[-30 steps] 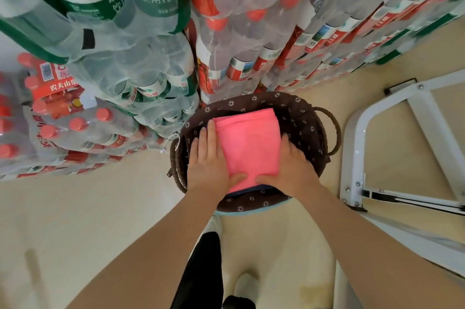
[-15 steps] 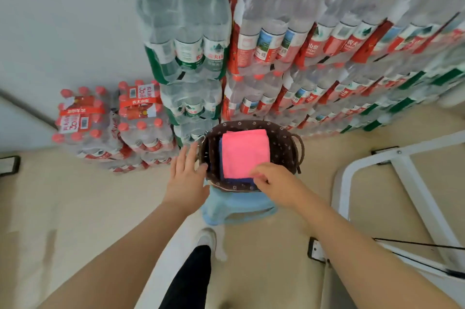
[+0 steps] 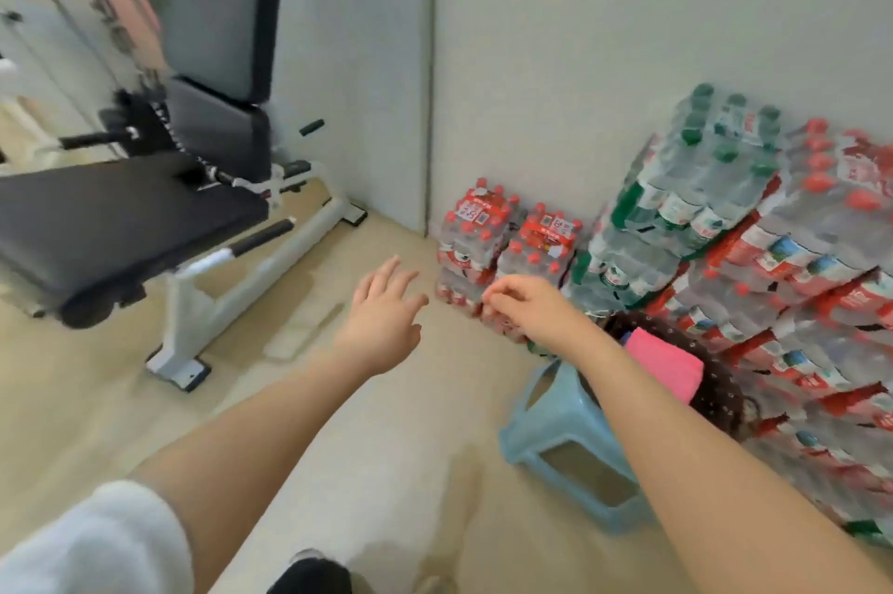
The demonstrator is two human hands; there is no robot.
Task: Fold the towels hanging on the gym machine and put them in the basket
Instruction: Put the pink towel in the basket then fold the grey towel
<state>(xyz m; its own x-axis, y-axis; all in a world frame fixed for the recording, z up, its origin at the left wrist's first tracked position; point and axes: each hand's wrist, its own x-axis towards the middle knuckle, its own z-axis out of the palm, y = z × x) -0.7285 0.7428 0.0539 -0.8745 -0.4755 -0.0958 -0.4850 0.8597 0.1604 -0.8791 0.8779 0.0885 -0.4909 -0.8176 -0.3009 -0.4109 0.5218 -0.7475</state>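
Both hands empty, left hand with fingers wide, right hand loosely curled; pink towel folded in basket at four o'clock, perched on stool, likely to tip if bumped.

There is one camera, worn on the person's head. It looks forward and down at the floor. The two arms reach out close below it. The gym bench is far left, the water bottle packs right.
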